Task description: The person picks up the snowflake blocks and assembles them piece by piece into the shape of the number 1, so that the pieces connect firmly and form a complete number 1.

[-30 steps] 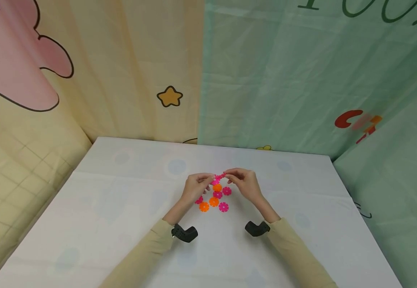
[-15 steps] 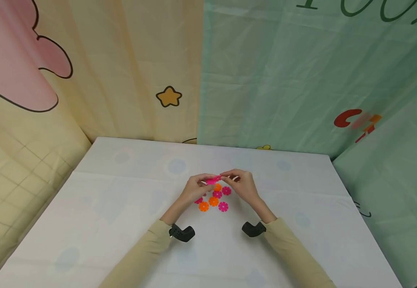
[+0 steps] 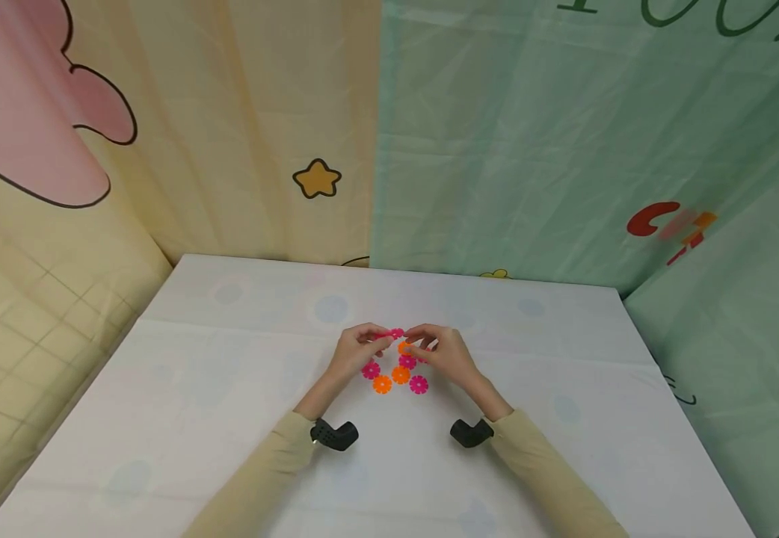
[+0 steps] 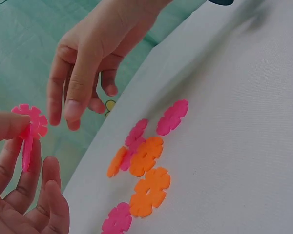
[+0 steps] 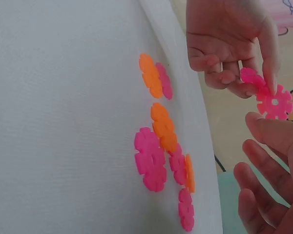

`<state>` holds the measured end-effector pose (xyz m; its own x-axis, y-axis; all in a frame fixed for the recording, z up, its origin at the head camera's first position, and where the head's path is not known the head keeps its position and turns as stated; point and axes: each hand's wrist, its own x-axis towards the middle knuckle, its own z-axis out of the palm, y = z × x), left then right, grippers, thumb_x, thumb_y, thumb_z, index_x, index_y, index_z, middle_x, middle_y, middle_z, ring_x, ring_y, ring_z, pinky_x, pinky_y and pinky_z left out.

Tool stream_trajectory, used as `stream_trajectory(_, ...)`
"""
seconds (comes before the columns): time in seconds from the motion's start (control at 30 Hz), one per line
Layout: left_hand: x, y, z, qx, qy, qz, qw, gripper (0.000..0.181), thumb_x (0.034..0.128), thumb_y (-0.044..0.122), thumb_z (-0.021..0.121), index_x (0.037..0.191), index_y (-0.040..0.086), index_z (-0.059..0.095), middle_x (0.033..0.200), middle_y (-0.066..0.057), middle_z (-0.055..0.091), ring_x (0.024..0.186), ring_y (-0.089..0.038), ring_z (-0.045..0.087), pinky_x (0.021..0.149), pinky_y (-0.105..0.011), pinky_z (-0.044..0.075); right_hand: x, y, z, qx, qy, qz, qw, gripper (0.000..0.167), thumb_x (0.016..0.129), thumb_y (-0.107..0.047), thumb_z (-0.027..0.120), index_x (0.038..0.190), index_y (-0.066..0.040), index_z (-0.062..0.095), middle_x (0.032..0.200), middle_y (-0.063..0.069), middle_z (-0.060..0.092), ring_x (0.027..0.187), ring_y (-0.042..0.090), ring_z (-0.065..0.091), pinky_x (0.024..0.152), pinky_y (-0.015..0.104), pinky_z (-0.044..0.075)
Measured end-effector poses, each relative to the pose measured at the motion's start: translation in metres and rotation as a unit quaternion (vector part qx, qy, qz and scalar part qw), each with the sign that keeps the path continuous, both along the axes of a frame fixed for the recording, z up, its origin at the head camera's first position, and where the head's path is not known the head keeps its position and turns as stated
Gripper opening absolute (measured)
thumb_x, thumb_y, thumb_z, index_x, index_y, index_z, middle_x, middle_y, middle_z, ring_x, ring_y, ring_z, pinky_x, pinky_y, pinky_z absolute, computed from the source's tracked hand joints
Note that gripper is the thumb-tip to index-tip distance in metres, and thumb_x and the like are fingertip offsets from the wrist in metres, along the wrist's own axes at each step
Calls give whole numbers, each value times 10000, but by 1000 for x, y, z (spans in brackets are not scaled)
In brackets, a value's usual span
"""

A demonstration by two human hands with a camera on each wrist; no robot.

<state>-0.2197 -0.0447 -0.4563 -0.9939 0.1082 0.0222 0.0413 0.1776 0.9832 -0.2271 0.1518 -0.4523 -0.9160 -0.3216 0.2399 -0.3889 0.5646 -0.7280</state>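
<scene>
My left hand (image 3: 354,351) pinches two joined pink flower-shaped notched discs (image 3: 396,333) between thumb and fingers, raised above the table. In the left wrist view one pink disc (image 4: 38,121) shows its face and the other (image 4: 27,153) stands edge-on, set across it. Close by on the right hovers my right hand (image 3: 448,355), its fingers loosely bent and nothing between them. In the right wrist view its thumb comes near the lower edge of the pink disc (image 5: 278,105), seemingly without touching it. Loose orange discs (image 3: 382,384) and pink discs (image 3: 419,385) lie below the hands.
The discs lie in a small cluster on a white-covered table (image 3: 228,418), some touching or overlapping, such as the orange disc (image 4: 150,192) and pink disc (image 4: 117,219). Behind the table hang a yellow curtain (image 3: 262,112) and a green curtain (image 3: 531,134).
Half a second ago my right fingers were at the joined pink discs; now they have come off them and hang lower, beside them. My left hand has shifted slightly left, keeping the discs.
</scene>
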Motion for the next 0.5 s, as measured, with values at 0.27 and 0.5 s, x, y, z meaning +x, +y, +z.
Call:
stream_trajectory(0.27,1,-5,-4,190,-230,30,9996,190,875,164,700,961,-3,675,803,-55,676,668,-207,646,571,-231,497,6,-3,-10,736,-525,55,9959,287,775,-196,806,1028,-90,723,949,28,736,733,97,600,657,187,512)
stream_trajectory(0.5,2,-10,-8,272,-410,-256,9985,188,888,147,684,973,-14,638,809,-51,672,663,-294,674,515,-179,442,11,-7,-13,1282,-806,86,9884,322,735,-261,837,997,-105,734,825,-23,686,628,106,493,535,201,419)
